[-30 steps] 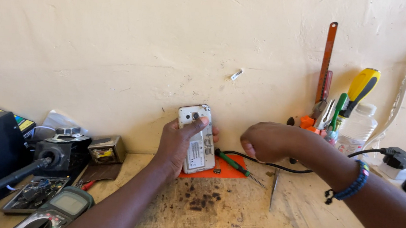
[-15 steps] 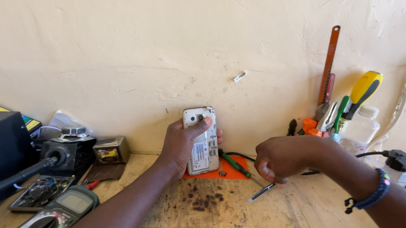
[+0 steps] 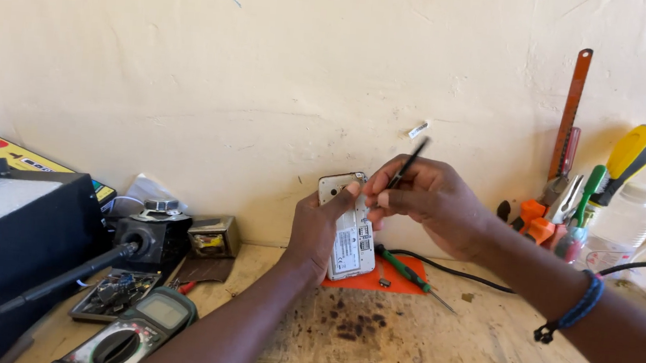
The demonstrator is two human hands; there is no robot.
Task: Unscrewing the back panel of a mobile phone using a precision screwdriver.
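Holding the white, opened mobile phone upright above the scorched wooden tabletop — left hand grip clamping its edge; right hand pinching thin black tweezers — keeping the tip steady, pressing lightly.

Stained wooden bench – orange mat, green screwdriver, multimeter.

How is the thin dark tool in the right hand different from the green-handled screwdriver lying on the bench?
The thin dark tool is held in the right hand, raised and tilted against the wall; the green-handled screwdriver lies flat, partly on the orange mat, untouched. The held tool looks dark along its visible length; the screwdriver has a green handle and a bare metal shaft. Both are slender. The left hand holds the white phone.
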